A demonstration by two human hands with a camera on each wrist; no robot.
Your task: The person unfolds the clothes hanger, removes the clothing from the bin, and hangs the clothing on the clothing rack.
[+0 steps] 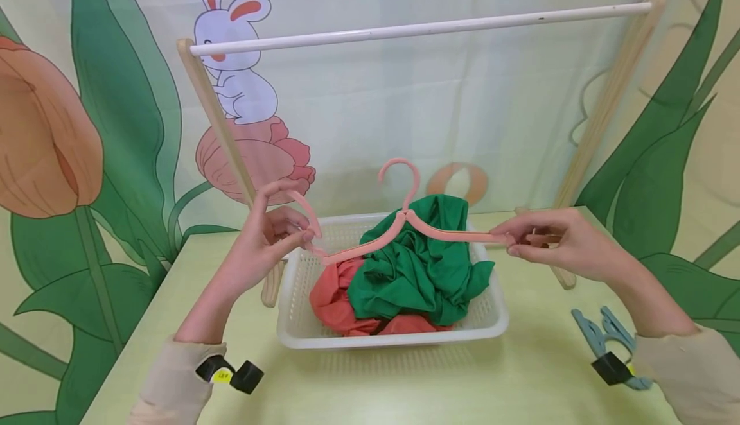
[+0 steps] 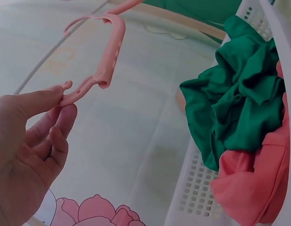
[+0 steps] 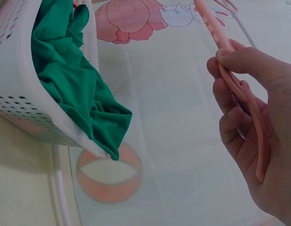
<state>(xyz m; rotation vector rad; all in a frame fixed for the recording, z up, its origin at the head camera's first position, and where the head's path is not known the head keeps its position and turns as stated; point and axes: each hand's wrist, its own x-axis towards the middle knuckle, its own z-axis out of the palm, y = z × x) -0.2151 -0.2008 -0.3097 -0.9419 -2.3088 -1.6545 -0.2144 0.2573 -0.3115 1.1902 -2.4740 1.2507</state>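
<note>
A pink folding hanger [image 1: 376, 243] is held up over the basket in both hands, its hook upward and its arms spread. My left hand [image 1: 272, 235] pinches one end between thumb and fingers; in the left wrist view that end [image 2: 84, 89] bends at a joint. At the opposite end, my right hand [image 1: 549, 242] grips the hanger, with a thin pink end piece [image 3: 259, 136] lying across the palm in the right wrist view. Below, a white basket [image 1: 393, 341] holds a crumpled green cloth [image 1: 413, 277] on top of a coral-red cloth [image 1: 335, 300].
Behind the basket stands a rack with a white bar [image 1: 422, 29] and wooden legs [image 1: 607, 104]. A blue-grey folded hanger [image 1: 590, 332] lies on the pale green table [image 1: 405, 393] near my right forearm. A printed curtain [image 1: 347, 104] hangs at the back.
</note>
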